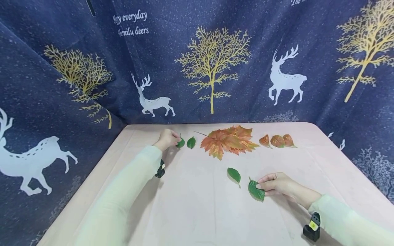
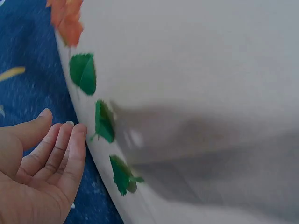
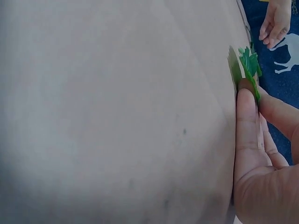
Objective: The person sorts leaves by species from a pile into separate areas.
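Note:
My left hand [image 1: 168,138] hovers at the far left of the table, fingers loosely bent beside a green leaf [image 1: 180,143]. In the left wrist view nothing lies between that hand's thumb and fingers, and several green leaves line the table's edge, including a lower leaf [image 2: 122,175]. Another green leaf [image 1: 191,142] lies just right of it in the head view. Nearer the front, my right hand [image 1: 278,186] pinches a serrated green leaf [image 1: 256,192] between thumb and fingers, close over the table. Left of that one lies a separate green leaf [image 1: 234,174].
Large orange maple-type leaves [image 1: 227,140] lie overlapped at the back middle of the pale table [image 1: 191,205]. Several small reddish-brown leaves [image 1: 278,141] sit to their right. A dark blue curtain [image 1: 172,61] with deer and trees hangs behind and along the sides.

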Action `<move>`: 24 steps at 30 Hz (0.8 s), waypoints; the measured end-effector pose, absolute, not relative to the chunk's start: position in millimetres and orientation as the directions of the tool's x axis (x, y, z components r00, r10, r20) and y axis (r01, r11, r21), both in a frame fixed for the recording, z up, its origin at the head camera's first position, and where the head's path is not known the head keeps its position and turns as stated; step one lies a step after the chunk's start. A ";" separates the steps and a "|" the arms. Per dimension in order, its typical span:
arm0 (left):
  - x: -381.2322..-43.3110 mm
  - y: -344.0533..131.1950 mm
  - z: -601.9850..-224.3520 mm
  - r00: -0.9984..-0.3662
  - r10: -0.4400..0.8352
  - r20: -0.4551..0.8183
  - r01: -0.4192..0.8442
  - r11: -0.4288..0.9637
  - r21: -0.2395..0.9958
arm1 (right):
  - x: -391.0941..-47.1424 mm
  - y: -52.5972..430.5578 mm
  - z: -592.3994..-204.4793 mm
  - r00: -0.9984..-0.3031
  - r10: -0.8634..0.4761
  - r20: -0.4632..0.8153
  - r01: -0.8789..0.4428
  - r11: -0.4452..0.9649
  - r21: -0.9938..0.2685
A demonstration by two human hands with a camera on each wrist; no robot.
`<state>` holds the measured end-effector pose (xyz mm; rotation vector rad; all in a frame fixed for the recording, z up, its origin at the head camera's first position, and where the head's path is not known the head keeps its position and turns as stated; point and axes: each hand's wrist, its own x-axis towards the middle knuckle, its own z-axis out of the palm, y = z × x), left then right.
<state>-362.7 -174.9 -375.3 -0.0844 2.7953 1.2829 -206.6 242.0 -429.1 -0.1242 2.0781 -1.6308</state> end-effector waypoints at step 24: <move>-316.2 -104.1 -385.5 -0.942 0.333 0.030 0.271 0.706 0.654 | -206.8 241.2 -428.0 -0.880 -0.322 -0.349 0.249 0.311 -0.917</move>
